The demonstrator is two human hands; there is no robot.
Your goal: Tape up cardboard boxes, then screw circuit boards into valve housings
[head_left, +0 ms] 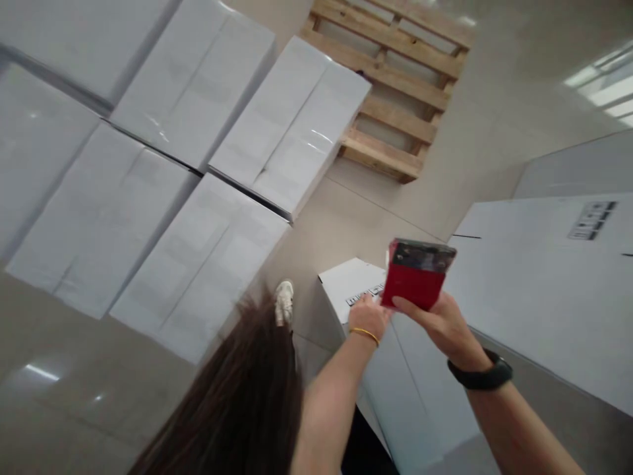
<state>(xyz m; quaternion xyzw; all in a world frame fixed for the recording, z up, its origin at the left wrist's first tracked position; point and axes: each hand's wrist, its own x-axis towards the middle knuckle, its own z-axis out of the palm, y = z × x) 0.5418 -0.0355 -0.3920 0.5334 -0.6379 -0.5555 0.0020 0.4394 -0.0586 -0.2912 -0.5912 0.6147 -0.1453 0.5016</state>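
Note:
My right hand [440, 323] is closed around a red tape dispenser [414, 285] with a dark, glossy strip along its top, the thumb lying on the red side. Beneath it stands a white carton [353, 274] with black printing on it. My left hand [370, 315] rests on this carton beside the dispenser, with its fingers stretched out and their tips partly hidden behind the red side. A yellow band circles my left wrist; a dark watch [482, 373] is on my right.
Rows of white cartons [291, 125] fill the left side. A wooden pallet [390, 86] lies on the shiny tiled floor [356, 204] at the back. Larger white boxes [539, 277] stand at the right. Dark hair [237, 396] covers part of the lower view, near a white shoe [284, 302].

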